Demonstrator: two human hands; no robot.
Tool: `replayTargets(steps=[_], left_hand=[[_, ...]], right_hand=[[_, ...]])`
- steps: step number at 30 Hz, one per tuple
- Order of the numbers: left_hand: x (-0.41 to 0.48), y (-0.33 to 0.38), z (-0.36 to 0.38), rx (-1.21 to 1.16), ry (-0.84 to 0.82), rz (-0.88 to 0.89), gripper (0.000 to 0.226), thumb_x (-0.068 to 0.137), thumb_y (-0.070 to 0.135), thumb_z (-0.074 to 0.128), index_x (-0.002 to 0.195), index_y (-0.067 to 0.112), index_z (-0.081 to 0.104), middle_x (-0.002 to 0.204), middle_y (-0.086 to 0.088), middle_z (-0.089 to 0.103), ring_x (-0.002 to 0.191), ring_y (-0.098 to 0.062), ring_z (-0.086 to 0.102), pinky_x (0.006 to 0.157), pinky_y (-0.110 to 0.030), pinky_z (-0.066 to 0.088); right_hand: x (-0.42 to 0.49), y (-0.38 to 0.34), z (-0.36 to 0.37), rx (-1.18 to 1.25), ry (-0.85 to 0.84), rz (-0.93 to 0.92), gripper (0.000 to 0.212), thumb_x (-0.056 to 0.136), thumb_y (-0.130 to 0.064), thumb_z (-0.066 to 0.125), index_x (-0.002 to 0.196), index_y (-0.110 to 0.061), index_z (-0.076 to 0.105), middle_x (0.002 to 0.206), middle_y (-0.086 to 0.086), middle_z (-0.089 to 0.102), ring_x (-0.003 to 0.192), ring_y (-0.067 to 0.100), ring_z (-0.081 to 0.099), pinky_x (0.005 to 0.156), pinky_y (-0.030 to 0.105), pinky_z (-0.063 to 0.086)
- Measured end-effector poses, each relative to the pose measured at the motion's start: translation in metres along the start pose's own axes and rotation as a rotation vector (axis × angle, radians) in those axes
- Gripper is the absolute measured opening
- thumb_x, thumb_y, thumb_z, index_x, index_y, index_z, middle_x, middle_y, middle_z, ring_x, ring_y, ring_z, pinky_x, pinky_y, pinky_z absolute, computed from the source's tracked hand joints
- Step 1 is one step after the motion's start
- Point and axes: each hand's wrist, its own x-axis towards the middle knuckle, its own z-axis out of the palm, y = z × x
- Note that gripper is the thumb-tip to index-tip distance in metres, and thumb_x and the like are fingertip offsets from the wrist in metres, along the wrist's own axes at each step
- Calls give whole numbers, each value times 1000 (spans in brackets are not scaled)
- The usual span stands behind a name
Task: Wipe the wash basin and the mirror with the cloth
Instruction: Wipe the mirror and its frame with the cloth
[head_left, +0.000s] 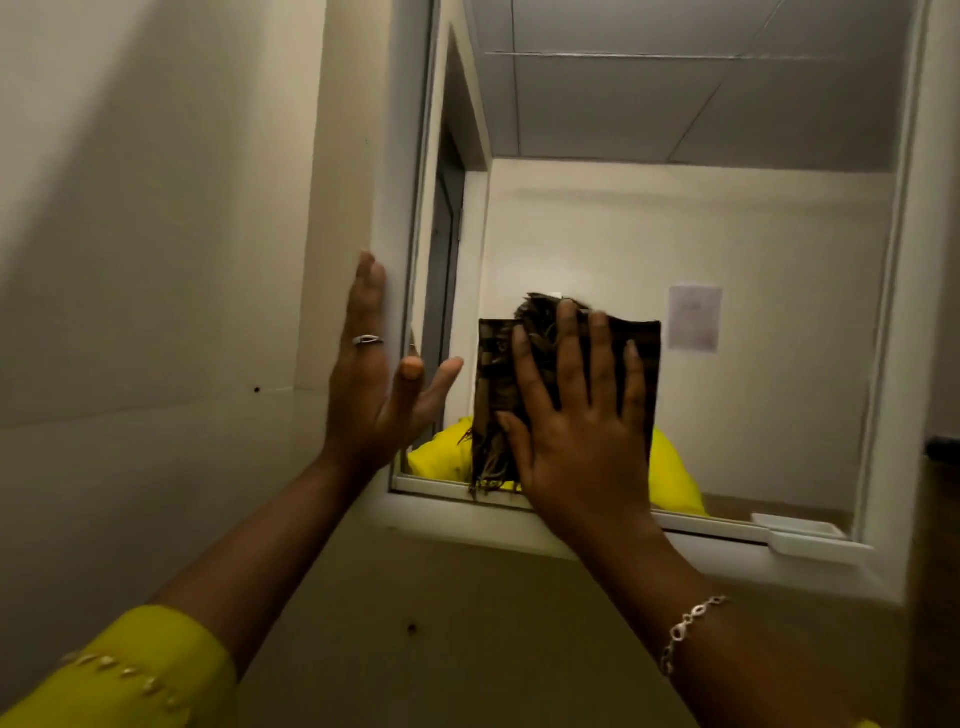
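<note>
The dark brown, folded fabric cloth with a frayed fringe (496, 384) lies flat against the glass of the rectangular wall mirror (727, 208), in the lower left part of the pane, its fringe hanging down to the bottom edge of the glass. The right hand (576, 415) presses the cloth onto the mirror with the palm flat and the fingers straight and spread; no finger curls round the fabric. The cloth shows to the left of this hand and above and beside the fingertips. A silver chain bracelet (685, 629) sits on the right wrist. The left hand (371, 384) is released, fingers straight and pointing upward, thumb spread toward the glass; it lies against the left upright of the white mirror frame (400, 182) and holds nothing. A silver ring (368, 340) is on one of its fingers. A bright yellow sleeve with a row of pale beads (135, 670) covers the left forearm near the lower left corner. A small white ledge (810, 540) projects from the bottom rail of the frame at the lower right. The glass reflects yellow clothing behind the cloth, a panelled ceiling, a dark doorway at the left, and a pale sheet of paper (694, 317) fixed to the far wall. A plain cream wall (156, 260) extends left of the frame.
</note>
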Motion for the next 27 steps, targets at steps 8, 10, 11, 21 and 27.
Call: replayTargets(steps=[8, 10, 11, 21, 27], left_hand=[[0, -1, -2, -196, -9, -45, 91, 87, 68, 15, 143, -3, 11, 154, -23, 12, 143, -24, 14, 117, -25, 15], [-1, -1, -3, -222, -12, -54, 93, 87, 68, 16, 142, -6, 13, 153, -25, 13, 143, -22, 15, 116, -21, 15], [-1, -1, -4, -225, -11, -55, 93, 87, 68, 16, 142, -7, 14, 153, -25, 13, 142, -21, 15, 116, -18, 15], [-6, 4, -7, -268, -6, -92, 90, 85, 71, 16, 143, 3, 11, 153, -15, 14, 142, -19, 16, 115, -15, 15], [-17, 4, -5, -133, -42, -92, 87, 87, 69, 12, 145, 3, 14, 156, -16, 8, 145, -23, 10, 118, -21, 13]], right_hand=[[17, -52, 12, 32, -34, -68, 60, 95, -44, 33, 147, -19, 18, 154, 17, 12, 142, 34, 2, 114, 50, 5], [18, -57, 13, 32, -46, -94, 60, 95, -44, 32, 147, -19, 17, 155, 17, 11, 142, 33, 2, 114, 50, 4], [18, -58, 14, 32, -51, -108, 60, 95, -44, 32, 148, -19, 17, 155, 16, 11, 142, 33, 2, 114, 50, 4], [5, -55, 16, 67, -67, -289, 64, 92, -46, 36, 147, -18, 16, 154, 16, 17, 142, 33, 8, 113, 49, 8], [8, -31, 11, 67, -100, -494, 61, 93, -46, 36, 146, -20, 21, 154, 13, 18, 143, 31, 11, 114, 48, 10]])
